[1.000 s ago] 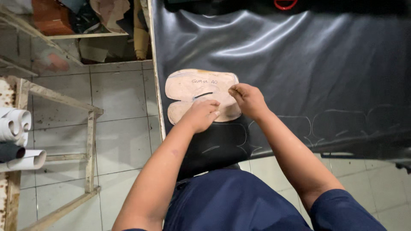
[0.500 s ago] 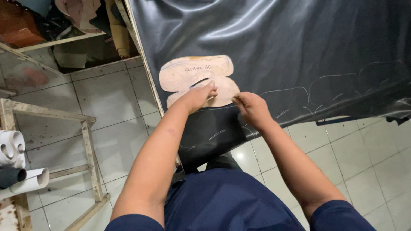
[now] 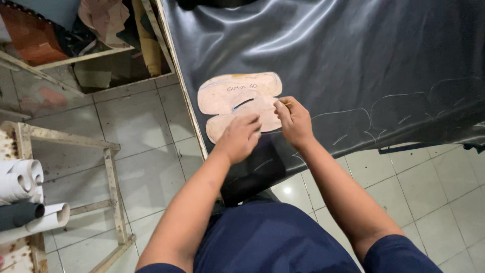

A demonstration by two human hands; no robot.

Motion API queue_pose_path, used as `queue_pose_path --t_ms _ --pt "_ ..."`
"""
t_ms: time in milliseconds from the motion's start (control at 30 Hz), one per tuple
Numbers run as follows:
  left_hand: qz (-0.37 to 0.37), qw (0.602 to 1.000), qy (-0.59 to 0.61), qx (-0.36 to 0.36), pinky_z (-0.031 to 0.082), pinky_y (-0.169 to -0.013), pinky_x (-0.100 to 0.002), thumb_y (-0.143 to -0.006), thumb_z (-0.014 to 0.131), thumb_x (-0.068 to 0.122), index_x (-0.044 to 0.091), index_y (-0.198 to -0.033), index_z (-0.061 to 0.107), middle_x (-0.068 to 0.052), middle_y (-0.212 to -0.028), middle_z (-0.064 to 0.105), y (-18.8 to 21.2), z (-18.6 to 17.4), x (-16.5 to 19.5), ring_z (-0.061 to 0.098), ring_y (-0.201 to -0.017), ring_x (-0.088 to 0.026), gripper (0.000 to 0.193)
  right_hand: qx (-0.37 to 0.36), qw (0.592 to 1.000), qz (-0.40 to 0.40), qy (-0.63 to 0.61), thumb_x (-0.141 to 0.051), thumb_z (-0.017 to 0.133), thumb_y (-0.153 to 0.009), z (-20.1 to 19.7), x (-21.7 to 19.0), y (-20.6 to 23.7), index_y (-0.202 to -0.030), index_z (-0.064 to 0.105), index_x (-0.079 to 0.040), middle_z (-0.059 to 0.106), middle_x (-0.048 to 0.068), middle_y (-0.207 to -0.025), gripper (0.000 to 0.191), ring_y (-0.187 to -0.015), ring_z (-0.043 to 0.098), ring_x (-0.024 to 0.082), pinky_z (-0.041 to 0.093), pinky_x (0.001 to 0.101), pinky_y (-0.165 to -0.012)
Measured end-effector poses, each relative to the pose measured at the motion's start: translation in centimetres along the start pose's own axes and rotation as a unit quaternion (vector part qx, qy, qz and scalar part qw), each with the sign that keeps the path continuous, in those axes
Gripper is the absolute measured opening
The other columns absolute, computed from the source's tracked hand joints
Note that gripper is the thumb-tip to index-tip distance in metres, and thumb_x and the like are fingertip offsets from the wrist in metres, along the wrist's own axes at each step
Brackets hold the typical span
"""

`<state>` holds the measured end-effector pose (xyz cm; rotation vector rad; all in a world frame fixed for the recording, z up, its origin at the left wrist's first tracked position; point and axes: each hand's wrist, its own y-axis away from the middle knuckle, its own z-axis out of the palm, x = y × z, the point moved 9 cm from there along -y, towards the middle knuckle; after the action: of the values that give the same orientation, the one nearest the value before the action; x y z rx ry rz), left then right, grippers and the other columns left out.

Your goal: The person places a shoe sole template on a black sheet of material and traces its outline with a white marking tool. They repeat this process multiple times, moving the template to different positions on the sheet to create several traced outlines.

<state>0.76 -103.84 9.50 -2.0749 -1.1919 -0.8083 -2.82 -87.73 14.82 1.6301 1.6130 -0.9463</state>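
A tan cardboard pattern piece (image 3: 237,96), with two rounded lobes and a slit, lies flat on a shiny black sheet of leather (image 3: 343,55) draped over a table. My left hand (image 3: 240,136) presses down on the pattern's lower lobe. My right hand (image 3: 293,119) rests at the pattern's right edge, its fingers pinched on a thin marking tool whose tip touches the leather. Pale traced outlines (image 3: 399,108) of the same shape run to the right across the sheet.
The table's wooden edge (image 3: 182,86) runs along the leather's left side. A wooden frame (image 3: 113,172) stands on the tiled floor at left, with rolls of material (image 3: 22,197) beside it. Leather scraps fill a low shelf (image 3: 91,30) at upper left.
My view has shifted, so the pattern sits a little lower in frame. My right hand has moved up along the pattern's right edge; my left hand slid lower on it.
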Motion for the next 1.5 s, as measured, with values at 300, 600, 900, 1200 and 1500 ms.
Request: queue_pose_path --t_ms 300,600,900,1200,1500 --pt "0.028 0.995 -0.095 -0.032 0.033 -0.119 -0.041 -0.087 0.067 0.032 0.001 -0.133 0.062 -0.015 -0.145 0.055 0.5 -0.5 2.1 0.045 -0.137 -0.031 0.056 -0.175 0.984 0.031 0.016 -0.026 0.064 -0.099 7.3 -2.4 -3.3 -0.110 0.072 -0.005 0.078 0.007 -0.095 0.025 -0.081 0.070 0.013 0.056 0.0286 -0.073" --pt "0.035 0.991 -0.126 -0.020 0.031 -0.119 -0.042 -0.085 0.067 0.034 0.002 -0.136 0.060 -0.015 -0.144 0.055 0.5 -0.2 1.8 0.044 -0.138 -0.031 0.060 -0.193 0.980 0.005 -0.042 -0.026 0.063 -0.100 8.7 -3.3 -3.6 -0.110 0.072 -0.005 0.078 0.008 -0.096 0.025 -0.087 0.074 0.014 0.060 0.0291 -0.077" --pt "0.040 0.992 -0.116 0.003 0.038 -0.115 -0.041 -0.085 0.067 0.033 0.003 -0.131 0.062 -0.014 -0.145 0.056 0.7 -0.8 2.1 0.049 -0.136 -0.031 0.055 -0.015 0.966 -0.141 0.215 -0.024 0.066 -0.100 4.8 -5.8 -4.4 -0.106 0.073 -0.006 0.075 0.016 -0.099 0.020 -0.092 0.071 0.035 0.055 0.0415 -0.080" --pt "0.032 0.989 -0.144 -0.019 0.039 -0.110 -0.043 -0.086 0.068 0.033 0.004 -0.132 0.063 -0.012 -0.145 0.055 0.8 0.0 1.8 0.050 -0.134 -0.031 0.055 0.054 0.971 -0.198 0.123 -0.016 0.064 -0.097 3.0 -5.0 -1.8 -0.109 0.067 -0.001 0.070 0.020 -0.108 0.019 -0.100 0.067 0.038 0.053 0.0426 -0.087" --pt "0.049 0.983 -0.176 0.026 0.041 -0.107 -0.045 -0.083 0.069 0.032 0.010 -0.132 0.062 -0.008 -0.146 0.057 1.2 -0.1 3.1 0.054 -0.129 -0.029 0.054 0.056 0.985 0.086 0.142 -0.032 0.080 -0.084 -2.5 3.6 -0.4 -0.107 0.067 -0.001 0.071 0.014 -0.091 0.040 -0.084 0.068 0.027 0.053 0.0396 -0.076"
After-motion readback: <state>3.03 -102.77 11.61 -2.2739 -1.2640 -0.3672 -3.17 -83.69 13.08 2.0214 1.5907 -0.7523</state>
